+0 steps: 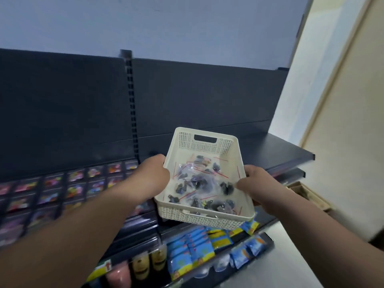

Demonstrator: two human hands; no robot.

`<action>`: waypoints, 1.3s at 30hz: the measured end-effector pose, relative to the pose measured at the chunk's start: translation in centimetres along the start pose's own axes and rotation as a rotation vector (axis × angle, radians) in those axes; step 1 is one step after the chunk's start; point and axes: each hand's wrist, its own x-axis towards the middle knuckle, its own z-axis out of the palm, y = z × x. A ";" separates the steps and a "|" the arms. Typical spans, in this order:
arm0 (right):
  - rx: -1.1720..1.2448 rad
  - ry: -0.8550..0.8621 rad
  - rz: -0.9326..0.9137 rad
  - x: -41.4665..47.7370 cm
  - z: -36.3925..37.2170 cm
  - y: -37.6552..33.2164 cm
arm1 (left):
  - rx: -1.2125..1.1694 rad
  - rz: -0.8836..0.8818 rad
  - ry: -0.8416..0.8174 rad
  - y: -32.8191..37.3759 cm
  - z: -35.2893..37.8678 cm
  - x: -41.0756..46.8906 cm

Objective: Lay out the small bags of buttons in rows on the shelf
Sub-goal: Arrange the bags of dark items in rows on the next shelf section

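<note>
A cream plastic basket (225,142) hangs in the air in front of the dark shelving, held at both long sides. My left hand (154,173) grips its left rim and my right hand (256,181) grips its right rim. Inside lie several small clear bags of dark buttons (199,181) with red seal strips, in a loose heap. Behind and right of the basket is a dark shelf (276,148) with a bare top. On the shelf section to the left, several small bags of colourful buttons (72,183) lie in rows.
Lower shelves hold blue and yellow packets (197,246), pale blue packets (247,250) and small bottles (149,265). A slotted upright post (131,104) divides the dark back panels. A cream wall (342,100) stands on the right, with a cardboard box (309,194) beside it.
</note>
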 end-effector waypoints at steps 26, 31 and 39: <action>-0.373 0.225 0.140 27.9 -13.8 7.3 | 0.074 0.066 -0.226 11.0 18.1 23.8; -0.405 0.146 0.086 34.2 -16.2 9.3 | 0.067 0.002 -0.166 12.6 21.5 26.2; -0.524 -0.005 -0.026 43.1 -19.7 11.5 | 0.110 -0.168 -0.065 15.9 27.1 29.1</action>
